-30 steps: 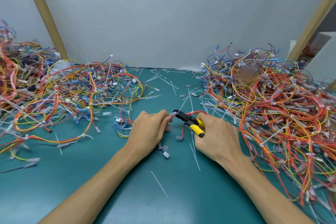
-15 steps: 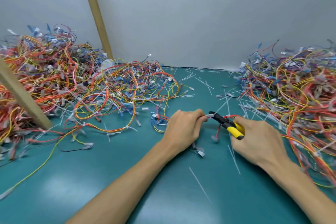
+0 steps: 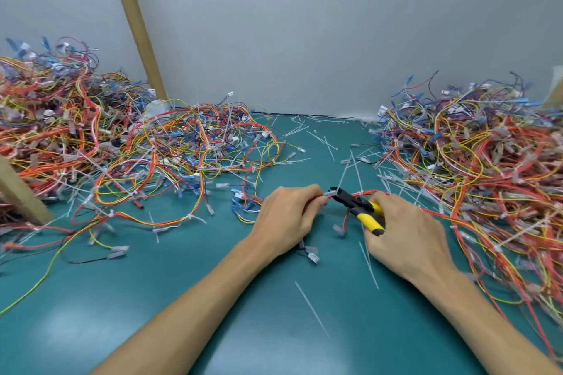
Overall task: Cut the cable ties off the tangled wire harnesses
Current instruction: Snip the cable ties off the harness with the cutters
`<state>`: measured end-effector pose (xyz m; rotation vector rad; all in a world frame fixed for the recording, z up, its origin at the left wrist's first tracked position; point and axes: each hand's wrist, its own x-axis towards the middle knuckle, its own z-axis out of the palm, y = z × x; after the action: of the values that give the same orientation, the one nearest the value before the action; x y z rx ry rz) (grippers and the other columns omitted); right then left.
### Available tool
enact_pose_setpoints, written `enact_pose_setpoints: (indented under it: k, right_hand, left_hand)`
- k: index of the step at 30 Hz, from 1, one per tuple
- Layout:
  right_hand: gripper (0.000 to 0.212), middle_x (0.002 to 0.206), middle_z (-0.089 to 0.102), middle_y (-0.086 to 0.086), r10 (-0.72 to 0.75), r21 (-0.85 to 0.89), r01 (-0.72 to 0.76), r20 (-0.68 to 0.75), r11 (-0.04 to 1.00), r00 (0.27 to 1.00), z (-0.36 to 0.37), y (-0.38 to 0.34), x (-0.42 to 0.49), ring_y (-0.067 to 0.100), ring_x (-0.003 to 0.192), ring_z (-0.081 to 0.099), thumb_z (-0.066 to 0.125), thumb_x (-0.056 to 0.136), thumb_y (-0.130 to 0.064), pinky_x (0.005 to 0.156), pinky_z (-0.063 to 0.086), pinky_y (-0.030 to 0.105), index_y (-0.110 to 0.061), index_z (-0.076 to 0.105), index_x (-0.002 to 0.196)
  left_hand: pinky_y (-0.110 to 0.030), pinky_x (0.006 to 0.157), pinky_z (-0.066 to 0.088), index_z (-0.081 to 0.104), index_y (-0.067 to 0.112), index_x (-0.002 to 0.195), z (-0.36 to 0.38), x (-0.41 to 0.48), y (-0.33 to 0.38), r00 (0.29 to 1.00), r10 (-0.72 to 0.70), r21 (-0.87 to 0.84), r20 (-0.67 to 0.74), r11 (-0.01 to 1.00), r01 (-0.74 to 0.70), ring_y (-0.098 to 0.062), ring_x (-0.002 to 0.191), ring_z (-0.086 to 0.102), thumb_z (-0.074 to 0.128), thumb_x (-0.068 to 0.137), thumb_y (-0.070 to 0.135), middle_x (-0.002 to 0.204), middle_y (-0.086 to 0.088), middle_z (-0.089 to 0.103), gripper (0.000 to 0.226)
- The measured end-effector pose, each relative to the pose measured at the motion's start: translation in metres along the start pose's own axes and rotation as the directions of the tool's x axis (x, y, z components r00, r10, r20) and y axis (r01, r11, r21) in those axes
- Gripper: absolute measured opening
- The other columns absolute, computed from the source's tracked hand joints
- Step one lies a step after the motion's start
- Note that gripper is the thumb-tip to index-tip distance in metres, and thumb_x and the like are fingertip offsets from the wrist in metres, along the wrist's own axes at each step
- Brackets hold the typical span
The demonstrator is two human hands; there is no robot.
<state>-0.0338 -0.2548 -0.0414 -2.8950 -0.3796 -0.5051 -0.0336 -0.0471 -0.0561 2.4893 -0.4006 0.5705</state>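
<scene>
Head view: two hands meet over a thin red wire harness (image 3: 370,192) at the middle of a teal-green table mat (image 3: 213,298).
The left hand (image 3: 286,219) has its fingers curled, pinching the harness's pale connector end. The right hand (image 3: 405,234) is clenched round the yellow-handled black cutters (image 3: 361,208), whose tip sits just beside the left fingertips. A small white cable tie (image 3: 361,192) rings the red wires just behind the cutter head. A tangled heap of red, yellow and blue wires (image 3: 76,137) lies on the left and another heap (image 3: 487,167) on the right. Loose white tie strips (image 3: 312,309) litter the mat between them. A slanted wooden post (image 3: 137,27) leans against the grey wall (image 3: 304,24).
</scene>
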Motion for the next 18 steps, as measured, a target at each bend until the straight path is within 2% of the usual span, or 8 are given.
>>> enact_pose_setpoints:
  k: [3,5,7,10,13,15,18]
  right_hand:
    - [0.025,0.090,0.059,-0.009,0.013,0.010,-0.013,0.043,1.000,0.999,-0.003,-0.001,0.000,0.020,0.073,0.041,0.060,0.081,-0.037,0.057,0.029,0.030,-0.033,0.051,0.103]
    - [0.023,0.089,0.058,-0.007,0.030,0.040,-0.032,0.068,0.999,0.997,-0.004,0.000,0.001,0.023,0.076,0.047,0.059,0.080,-0.036,0.058,0.031,0.031,-0.031,0.052,0.102]
    - [0.018,0.087,0.058,-0.003,0.036,0.052,-0.041,0.083,0.998,0.996,-0.005,0.001,0.001,0.028,0.078,0.051,0.057,0.081,-0.037,0.058,0.033,0.032,-0.026,0.050,0.094]
    - [0.021,0.078,0.053,-0.002,0.025,0.033,-0.028,0.092,0.999,0.995,-0.006,0.001,0.001,0.028,0.070,0.046,0.056,0.083,-0.041,0.056,0.031,0.033,-0.023,0.044,0.082]
    - [0.025,0.061,0.047,-0.003,0.042,-0.013,-0.041,0.073,0.999,0.996,-0.008,0.002,0.000,0.030,0.061,0.046,0.057,0.081,-0.042,0.049,0.027,0.031,-0.022,0.045,0.074]
    - [0.024,0.055,0.045,-0.002,0.040,-0.016,-0.039,0.068,0.999,0.997,-0.010,0.004,0.001,0.030,0.057,0.047,0.057,0.077,-0.040,0.047,0.027,0.029,-0.020,0.046,0.069]
    - [0.021,0.055,0.047,0.000,0.031,-0.011,-0.030,0.085,0.999,0.996,-0.012,0.005,0.003,0.029,0.057,0.050,0.057,0.073,-0.038,0.046,0.026,0.027,-0.019,0.049,0.069]
  left_hand:
    - [-0.031,0.056,0.026,0.063,0.020,0.089,0.001,0.001,-0.001,1.000,0.002,0.009,-0.018,1.000,-0.002,-0.025,0.066,0.051,0.052,0.099,0.034,0.056,0.011,0.041,0.020]
    - [-0.030,0.056,0.026,0.063,0.021,0.088,0.000,0.001,0.000,0.999,0.007,0.013,-0.036,1.000,-0.006,-0.026,0.066,0.052,0.053,0.098,0.033,0.055,0.009,0.048,0.019]
    - [-0.030,0.057,0.030,0.065,0.021,0.088,0.000,0.001,0.002,0.998,0.019,0.017,-0.052,1.000,-0.018,-0.027,0.069,0.055,0.054,0.098,0.033,0.065,0.004,0.061,0.019]
    - [-0.030,0.058,0.031,0.065,0.020,0.088,-0.001,0.001,0.003,0.997,0.030,0.022,-0.070,0.999,-0.029,-0.026,0.069,0.056,0.055,0.098,0.032,0.070,0.003,0.064,0.018]
    - [-0.029,0.058,0.026,0.065,0.022,0.088,-0.001,0.000,0.002,0.997,0.027,0.017,-0.071,1.000,-0.025,-0.022,0.067,0.054,0.055,0.098,0.033,0.065,0.006,0.060,0.018]
    - [-0.029,0.056,0.024,0.064,0.023,0.088,0.000,0.000,0.001,0.998,0.003,-0.006,-0.056,1.000,-0.003,-0.016,0.060,0.048,0.053,0.098,0.035,0.056,0.010,0.049,0.019]
    - [-0.032,0.056,0.033,0.063,0.025,0.085,0.002,0.002,0.000,0.997,-0.072,-0.062,0.018,0.995,0.073,-0.008,0.053,0.045,0.044,0.101,0.037,0.050,0.007,0.048,0.028]
